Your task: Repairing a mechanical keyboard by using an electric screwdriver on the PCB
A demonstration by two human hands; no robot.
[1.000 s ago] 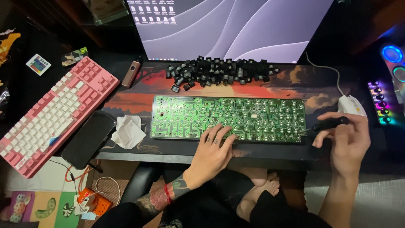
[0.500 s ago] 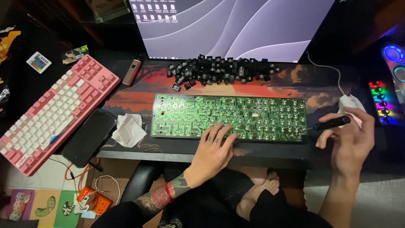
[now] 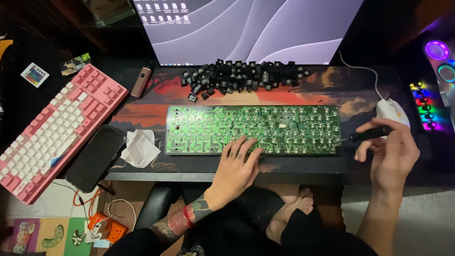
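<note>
Head view. Green circuit board (image 3: pixel 253 129): lying flat on the desk mat (image 3: pixel 332 90), below the monitor (image 3: pixel 246 28). Left hand (image 3: pixel 235 171): resting open on the board's near edge, fingers spread, grasping nothing. Right hand (image 3: pixel 391 154): clenching a black tool (image 3: pixel 365 135), its tip touching the board's right end. Black keycaps (image 3: pixel 241 76): lying heaped behind the board. White mouse (image 3: pixel 392 111): sitting just beyond the right hand. Pink keyboard (image 3: pixel 52 128), phone (image 3: pixel 95 158), tissue (image 3: pixel 141 148): lying at left.
</note>
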